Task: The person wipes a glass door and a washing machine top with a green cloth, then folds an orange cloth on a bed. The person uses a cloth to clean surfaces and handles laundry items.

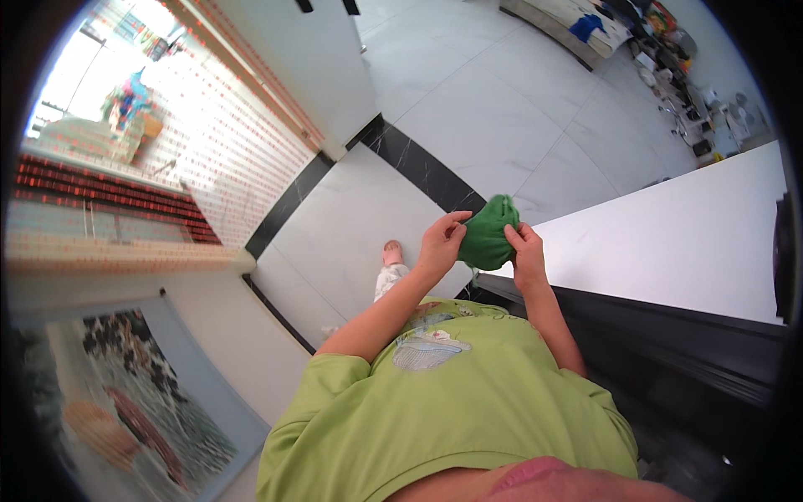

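Note:
A bunched piece of green cloth (486, 241) is held up in front of my body, over the floor. Its top edge is gathered, and loose green threads hang from its lower left side. My left hand (441, 243) is at the cloth's left edge, with thumb and fingers bent together against it. On the other side, my right hand (528, 254) pinches the cloth, its thumb lying on the front. The back of the cloth and some fingertips are hidden.
A white surface with a dark cabinet front (627, 307) stands close on my right. To the left hangs a red-and-white bead curtain (251, 125) in a doorway, with a picture (144, 401) on the wall nearby. A bed-like piece of furniture (552, 31) and piled items (684, 81) are farther off.

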